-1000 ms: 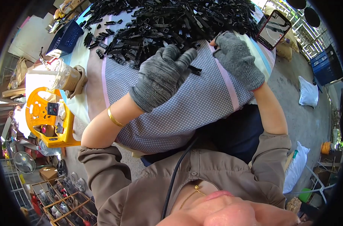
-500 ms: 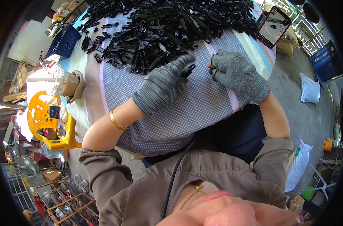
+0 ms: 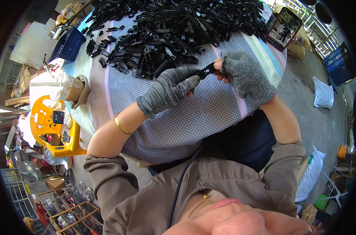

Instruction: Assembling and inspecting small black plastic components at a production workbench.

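Observation:
Between my two gloved hands is a flat black strip-like piece (image 3: 205,72) with small cut-outs; its exact kind is unclear. My left hand (image 3: 174,86), in a grey knitted glove, pinches its left end with thumb and fingers. My right hand (image 3: 240,72), in a grey glove with bare fingertips, grips the other end. Both hands are held over the patterned cloth (image 3: 193,113) that covers the table. Just beyond them lies a large heap of similar black pieces (image 3: 178,33), its near edge close to my left fingers.
A phone (image 3: 283,29) with a lit screen stands at the table's far right. To the left are a dark blue basket (image 3: 68,44), a yellow plastic chair (image 3: 41,117) and a bundle of clear material (image 3: 62,84). White sacks (image 3: 322,93) lie on the floor to the right.
My hands have come together, and the right one now grips the black piece too. The piece has become visible stretched between them. The phone's picture has changed.

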### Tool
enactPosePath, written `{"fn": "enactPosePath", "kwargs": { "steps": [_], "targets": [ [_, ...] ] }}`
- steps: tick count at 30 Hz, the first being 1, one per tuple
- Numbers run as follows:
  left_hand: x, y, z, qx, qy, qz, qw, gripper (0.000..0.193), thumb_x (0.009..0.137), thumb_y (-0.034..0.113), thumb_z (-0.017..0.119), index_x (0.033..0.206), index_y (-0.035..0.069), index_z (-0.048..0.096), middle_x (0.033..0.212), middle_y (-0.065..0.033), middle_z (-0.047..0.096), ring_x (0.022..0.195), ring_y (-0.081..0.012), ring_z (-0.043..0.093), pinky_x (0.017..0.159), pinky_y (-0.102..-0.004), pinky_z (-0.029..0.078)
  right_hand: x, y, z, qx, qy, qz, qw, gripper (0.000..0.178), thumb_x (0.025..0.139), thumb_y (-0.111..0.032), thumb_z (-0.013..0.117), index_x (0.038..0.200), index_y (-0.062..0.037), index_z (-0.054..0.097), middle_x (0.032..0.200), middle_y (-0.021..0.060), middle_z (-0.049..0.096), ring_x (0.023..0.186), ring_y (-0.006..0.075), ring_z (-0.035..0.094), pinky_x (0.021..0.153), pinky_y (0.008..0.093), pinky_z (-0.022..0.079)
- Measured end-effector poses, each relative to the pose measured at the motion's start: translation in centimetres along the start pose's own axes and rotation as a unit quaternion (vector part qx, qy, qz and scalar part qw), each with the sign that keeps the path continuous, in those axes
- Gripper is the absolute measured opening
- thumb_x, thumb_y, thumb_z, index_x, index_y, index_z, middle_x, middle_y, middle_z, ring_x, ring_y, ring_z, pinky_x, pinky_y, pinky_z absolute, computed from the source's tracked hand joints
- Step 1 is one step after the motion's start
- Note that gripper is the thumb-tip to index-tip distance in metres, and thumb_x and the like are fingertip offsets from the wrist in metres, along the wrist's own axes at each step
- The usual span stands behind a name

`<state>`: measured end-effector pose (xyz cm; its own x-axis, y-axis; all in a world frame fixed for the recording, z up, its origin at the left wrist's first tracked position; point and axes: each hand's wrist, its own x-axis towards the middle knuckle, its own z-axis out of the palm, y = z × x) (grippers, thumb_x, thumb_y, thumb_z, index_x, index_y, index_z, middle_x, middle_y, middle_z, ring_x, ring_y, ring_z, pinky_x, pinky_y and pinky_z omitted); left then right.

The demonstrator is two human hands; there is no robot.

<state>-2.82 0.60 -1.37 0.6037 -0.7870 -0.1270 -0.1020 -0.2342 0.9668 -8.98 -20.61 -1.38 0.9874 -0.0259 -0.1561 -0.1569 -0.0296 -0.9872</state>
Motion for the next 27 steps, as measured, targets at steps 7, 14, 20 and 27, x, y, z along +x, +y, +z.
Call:
{"fn": "enactPosePath", "kwargs": {
  "steps": [7,14,20,27],
  "targets": [
    [-0.1,-0.2,0.2,0.047,0.046,-0.002,0.998,0.035,0.089,0.025,0.055,0.115,0.001,0.056,0.067,0.0026,0.053,0.056,-0.0032,0.045,0.05,-0.0183,0.038,-0.3,-0.1,0.6,-0.015,-0.002,-0.005,1.0,0.027,0.081,-0.026,0.064,0.091,0.0002,0.063,0.07,0.0061,0.061,0.06,0.0097,0.056,0.056,0.0209,0.047],
    [-0.3,0.0,0.2,0.091,0.052,0.009,0.994,0.031,0.089,0.027,0.056,0.107,0.003,0.061,0.066,0.0035,0.051,0.056,-0.0042,0.042,0.051,-0.0198,0.037,-0.4,-0.1,-0.1,-0.244,-0.084,-0.17,0.951,0.046,0.083,-0.042,0.057,0.092,0.0021,0.062,0.076,0.0081,0.062,0.068,0.0145,0.059,0.067,0.0268,0.049],
    [-0.4,-0.2,2.7,0.15,-0.028,0.171,0.973,0.029,0.088,0.022,0.054,0.108,0.002,0.057,0.08,-0.0126,0.063,0.071,-0.023,0.062,0.07,-0.0328,0.051,-0.3,-0.1,3.4,0.014,-0.091,-0.092,0.991,0.066,0.085,-0.059,0.042,0.099,0.0027,0.061,0.095,0.0155,0.062,0.092,0.0229,0.059,0.083,0.0322,0.047],
    [-0.6,-0.8,2.8,0.231,0.044,0.219,0.947,0.026,0.088,0.026,0.053,0.101,0.005,0.061,0.076,-0.0134,0.061,0.065,-0.0273,0.06,0.063,-0.0357,0.05,-0.2,-2.1,4.4,-0.049,-0.074,-0.176,0.98,0.062,0.089,-0.055,0.039,0.093,0.0022,0.062,0.086,0.0121,0.063,0.08,0.0179,0.061,0.076,0.0294,0.05]
  ]
}}
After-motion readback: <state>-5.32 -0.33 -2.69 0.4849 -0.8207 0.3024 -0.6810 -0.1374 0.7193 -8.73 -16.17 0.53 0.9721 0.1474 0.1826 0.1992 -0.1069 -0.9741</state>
